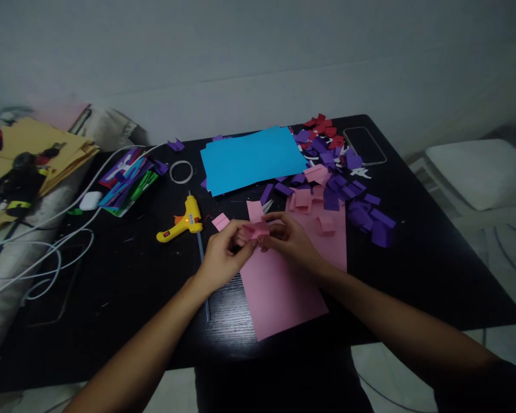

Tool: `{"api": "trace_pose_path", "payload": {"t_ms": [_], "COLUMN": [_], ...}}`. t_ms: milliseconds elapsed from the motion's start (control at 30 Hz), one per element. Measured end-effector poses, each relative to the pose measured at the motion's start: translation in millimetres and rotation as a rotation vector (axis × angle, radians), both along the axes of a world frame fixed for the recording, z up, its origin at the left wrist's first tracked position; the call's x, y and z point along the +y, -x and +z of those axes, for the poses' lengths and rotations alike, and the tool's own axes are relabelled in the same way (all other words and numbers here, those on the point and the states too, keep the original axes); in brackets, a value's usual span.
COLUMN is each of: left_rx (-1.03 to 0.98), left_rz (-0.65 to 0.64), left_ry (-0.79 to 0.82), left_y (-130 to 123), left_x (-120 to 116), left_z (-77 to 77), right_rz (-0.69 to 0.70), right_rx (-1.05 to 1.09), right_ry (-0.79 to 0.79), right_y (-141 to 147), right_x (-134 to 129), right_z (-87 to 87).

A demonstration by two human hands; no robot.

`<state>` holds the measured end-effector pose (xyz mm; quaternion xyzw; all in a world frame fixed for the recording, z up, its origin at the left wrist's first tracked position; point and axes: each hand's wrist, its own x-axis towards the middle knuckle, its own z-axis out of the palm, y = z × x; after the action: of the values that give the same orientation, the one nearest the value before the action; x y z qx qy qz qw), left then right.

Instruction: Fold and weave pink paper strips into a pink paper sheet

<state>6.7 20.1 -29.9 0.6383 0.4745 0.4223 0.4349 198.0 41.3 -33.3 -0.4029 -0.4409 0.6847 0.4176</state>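
Note:
Between my two hands is a small folded piece of pink paper (257, 230). My left hand (227, 252) pinches its left end, and my right hand (289, 240) grips the right end. Beneath them lies a large pink sheet (284, 298) on the black table. A flat pink strip (254, 210) sits just beyond the fingers, beside the partly hidden scissors (267, 206). Another pink piece (221, 221) rests by my left hand. Several folded pink pieces (325, 225) are on the sheet to the right. To the left lies a yellow glue gun (181, 221) with a glue stick (201, 252) in its rear.
Blue sheets (253, 160) lie at the back of the table (129, 321). Purple pieces (361, 215), red pieces (322, 125) and a phone (365, 145) are at right. A tape ring (181, 172), coloured strips (131, 180) and white cables (47, 252) are at left. A white stool (481, 172) stands right.

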Motion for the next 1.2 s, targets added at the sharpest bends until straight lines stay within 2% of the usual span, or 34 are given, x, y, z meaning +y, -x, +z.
{"api": "trace_pose_path", "payload": {"t_ms": [233,500,733,1000,1200], "left_rx": [-0.132,0.003,0.095,0.093,0.061], "left_rz": [-0.058,0.038,0.059,0.057,0.049], "left_ry": [0.054,0.05,0.0,-0.021,0.013], "left_y": [-0.7,2.9,4.6,2.8,4.5], "left_x": [0.4,1.6,2.1,2.5,1.0], "left_z": [-0.7,-1.7,0.2,5.7,3.9], "right_rz": [-0.017,0.016,0.007,0.018,0.004], "right_rx": [0.023,0.026,0.008,-0.006,-0.014], "right_ry": [0.04,-0.005,0.003,-0.006,0.004], "right_y": [0.5,1.3,2.5,0.9,2.0], "right_x": [0.2,0.0,-1.4,-1.2,-3.9], "right_z": [2.9,2.4,5.3,3.0,3.1]}}
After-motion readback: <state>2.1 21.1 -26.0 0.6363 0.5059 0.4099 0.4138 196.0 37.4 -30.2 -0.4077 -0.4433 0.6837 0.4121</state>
